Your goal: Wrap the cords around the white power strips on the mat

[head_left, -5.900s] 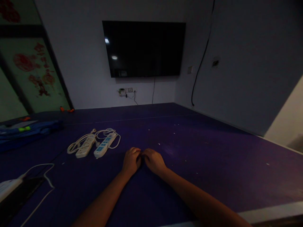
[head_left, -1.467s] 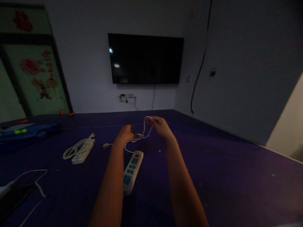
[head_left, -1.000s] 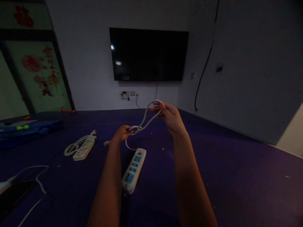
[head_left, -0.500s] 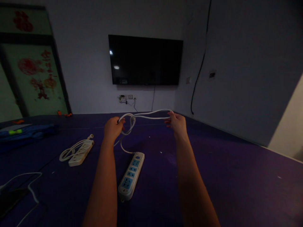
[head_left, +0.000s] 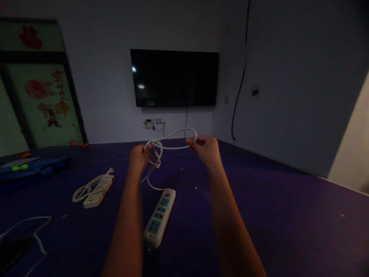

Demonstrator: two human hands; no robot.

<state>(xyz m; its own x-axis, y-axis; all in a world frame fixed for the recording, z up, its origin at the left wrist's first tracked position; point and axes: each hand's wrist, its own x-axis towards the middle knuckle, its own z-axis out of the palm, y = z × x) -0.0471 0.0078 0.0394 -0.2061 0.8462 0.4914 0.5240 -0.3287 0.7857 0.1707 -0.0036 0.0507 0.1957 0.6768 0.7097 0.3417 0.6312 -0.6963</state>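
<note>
A white power cord (head_left: 173,147) is held up between my two hands, looped and knotted near the left one. My left hand (head_left: 139,158) is closed around the knotted coils. With thumb and fingers pinched, my right hand (head_left: 205,148) grips the end of a loop that stretches out to the right. The cord drops from the coils to a white power strip (head_left: 160,217) with blue socket faces, lying on the purple floor below, between my forearms. Part of the cord behind my left hand is hidden.
A second white power strip (head_left: 99,191) with its cord bundled on it lies to the left. Further left are a dark flat object with a white cable (head_left: 37,231) and blue cloth (head_left: 43,163). A television (head_left: 175,77) hangs on the far wall; a black cable (head_left: 240,96) dangles right.
My right hand has moved left, closer to my left hand, and the taut loop has slackened into a wider, rounder one. The left hand stays closed on the coils. The view has tilted slightly.
</note>
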